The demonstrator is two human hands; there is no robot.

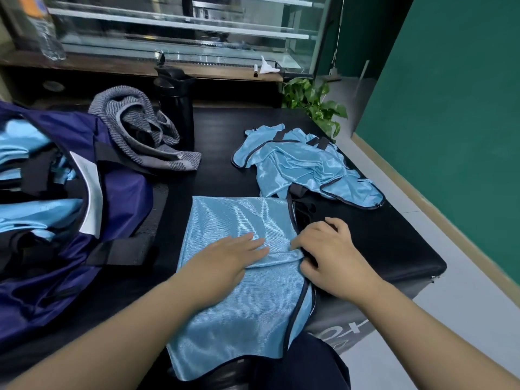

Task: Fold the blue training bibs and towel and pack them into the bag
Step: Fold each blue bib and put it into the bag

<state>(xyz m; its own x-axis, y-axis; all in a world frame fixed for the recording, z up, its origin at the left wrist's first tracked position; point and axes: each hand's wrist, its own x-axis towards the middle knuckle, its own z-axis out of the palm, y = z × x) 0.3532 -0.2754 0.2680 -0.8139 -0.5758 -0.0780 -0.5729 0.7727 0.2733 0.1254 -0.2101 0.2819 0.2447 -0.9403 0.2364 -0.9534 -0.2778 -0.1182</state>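
A light blue bib [239, 302] lies spread flat on the black table [394, 243] in front of me. My left hand [225, 257] presses flat on its middle with straight fingers. My right hand [332, 254] pinches the bib's dark-trimmed right edge with curled fingers. A second blue bib [304, 164] lies crumpled at the far right of the table. The grey towel [140, 130] sits bunched behind the navy bag [118, 198]. The bag stands open at the left with blue bibs [36, 218] inside.
A black bottle [176, 108] stands behind the towel. A green plant [315, 102] sits past the table's far right corner. A glass cabinet [183, 32] and a clear water bottle [46, 32] are at the back. The table's right edge drops to the grey floor.
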